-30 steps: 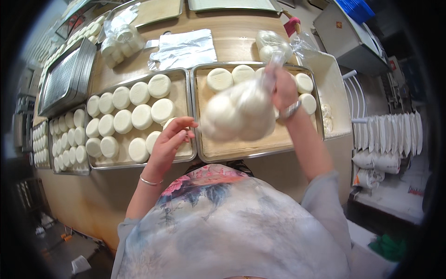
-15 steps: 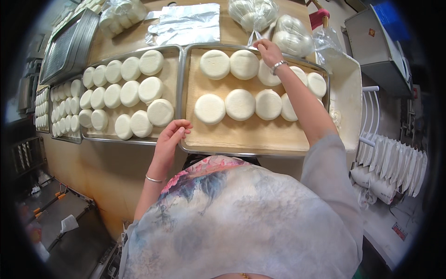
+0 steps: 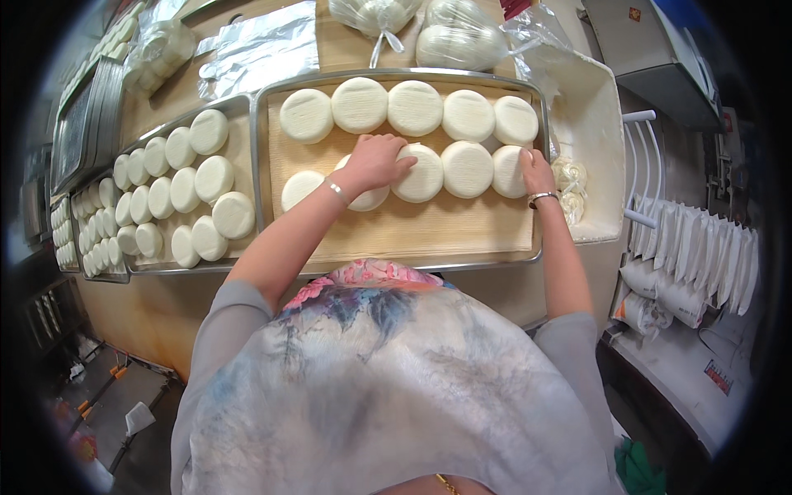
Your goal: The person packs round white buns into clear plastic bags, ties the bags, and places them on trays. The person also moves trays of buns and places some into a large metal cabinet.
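Two rows of thick, round white buns lie in a lined metal tray [image 3: 262, 169] in front of me. My left hand [image 3: 381, 165] reaches over the near row. Its fingers curl at the left edge of the middle bun [image 3: 421, 183], with the thumb on top, and partly cover the bun to its left [image 3: 371, 199]. At the row's right end, my right hand [image 3: 538, 175] has its fingers around the right side of the last bun [image 3: 508, 173]. Another bun [image 3: 466, 171] sits between these two, so three buns are between my hands. The far row [image 3: 415, 108] is untouched.
More trays of buns stand to the left, the closest one [image 3: 252, 136] touching this tray. Stacked trays [image 3: 73, 136] are beyond. Flat plastic bags [image 3: 262, 51] and tied bags of buns [image 3: 462, 37] lie behind. A white bin [image 3: 606, 148] adjoins the right side.
My right hand has come down from the tray's far edge to the near row's right end. My left hand has moved from the front left corner onto the near row. The view has shifted rightward.
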{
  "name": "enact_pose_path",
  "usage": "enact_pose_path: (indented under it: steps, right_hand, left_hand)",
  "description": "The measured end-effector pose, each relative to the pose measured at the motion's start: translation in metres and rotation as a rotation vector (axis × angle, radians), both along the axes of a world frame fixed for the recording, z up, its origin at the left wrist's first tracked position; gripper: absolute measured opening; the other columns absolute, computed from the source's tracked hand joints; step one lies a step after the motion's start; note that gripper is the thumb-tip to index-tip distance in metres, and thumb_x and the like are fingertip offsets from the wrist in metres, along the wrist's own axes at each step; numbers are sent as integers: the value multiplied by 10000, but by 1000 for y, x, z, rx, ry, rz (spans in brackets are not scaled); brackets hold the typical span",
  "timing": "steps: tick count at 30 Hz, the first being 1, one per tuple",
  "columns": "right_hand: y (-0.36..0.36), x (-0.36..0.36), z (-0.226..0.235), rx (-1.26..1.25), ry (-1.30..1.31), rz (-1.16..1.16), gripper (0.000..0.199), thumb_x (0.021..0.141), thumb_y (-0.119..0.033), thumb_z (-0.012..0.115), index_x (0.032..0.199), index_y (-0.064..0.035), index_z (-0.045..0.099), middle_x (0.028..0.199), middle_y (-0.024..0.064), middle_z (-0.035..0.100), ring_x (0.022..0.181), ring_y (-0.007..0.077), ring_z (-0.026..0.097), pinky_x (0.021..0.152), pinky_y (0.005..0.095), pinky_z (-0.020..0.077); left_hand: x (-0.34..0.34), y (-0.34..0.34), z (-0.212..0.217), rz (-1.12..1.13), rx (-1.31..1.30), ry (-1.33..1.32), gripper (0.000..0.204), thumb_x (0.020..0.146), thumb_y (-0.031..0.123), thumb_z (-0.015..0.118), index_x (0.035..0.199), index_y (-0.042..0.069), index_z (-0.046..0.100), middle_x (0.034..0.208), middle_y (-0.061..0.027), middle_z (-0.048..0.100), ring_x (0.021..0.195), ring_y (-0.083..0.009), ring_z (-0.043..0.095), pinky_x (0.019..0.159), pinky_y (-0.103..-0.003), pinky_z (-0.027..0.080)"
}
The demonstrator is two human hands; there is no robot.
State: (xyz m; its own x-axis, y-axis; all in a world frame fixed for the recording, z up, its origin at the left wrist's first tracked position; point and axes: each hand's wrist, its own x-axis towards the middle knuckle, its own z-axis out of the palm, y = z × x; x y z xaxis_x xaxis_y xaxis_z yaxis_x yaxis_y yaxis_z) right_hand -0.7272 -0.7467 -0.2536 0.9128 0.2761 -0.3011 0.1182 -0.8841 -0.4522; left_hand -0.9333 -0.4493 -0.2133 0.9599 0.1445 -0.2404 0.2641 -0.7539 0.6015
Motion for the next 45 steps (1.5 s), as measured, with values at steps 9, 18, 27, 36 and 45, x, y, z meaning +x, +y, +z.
enact_pose_path:
  steps: [9,18,27,36,45]
  right_hand:
    - [-22,-51,-5,657,39,-92,503,761,-258,783,1135,-16,550,1033,113,646,922,192,614,809,318,488]
    - [11,-71,43,411,14,-295,624,720,-194,794,1237,-35,482,1179,171,563,1058,307,568,891,398,469]
    - [61,-127,68,155,-609,522,742,596,-5,764,1277,-120,494,1291,128,471,1230,345,428,1030,427,373]
    - [-7,-145,81,245,-620,243,756,624,34,713,1323,-108,460,1356,161,431,1249,364,428,1051,418,365]
    - [4,-157,54,546,-154,232,500,910,-252,587,1351,-72,437,1378,175,433,1317,308,388,1077,399,319]
  left_hand:
    - [3,-7,-1,-3,-202,55,442,792,280,667,1182,82,598,1140,-126,608,1051,-303,583,922,-384,464]
    - [-62,38,-3,304,-282,-112,480,805,206,702,1243,71,558,1213,-136,583,1146,-268,551,965,-369,447]
    - [-182,51,-23,965,-770,216,537,825,258,726,1242,-13,521,1139,-121,613,1057,-183,580,910,-315,462]
    - [-167,16,-7,1050,-1192,-182,523,879,188,668,1295,16,402,1213,-97,533,1098,-180,545,912,-326,477]
    - [-120,-36,111,501,-1165,-195,666,879,168,656,1418,35,287,1366,-161,435,1278,-244,432,1027,-382,413]
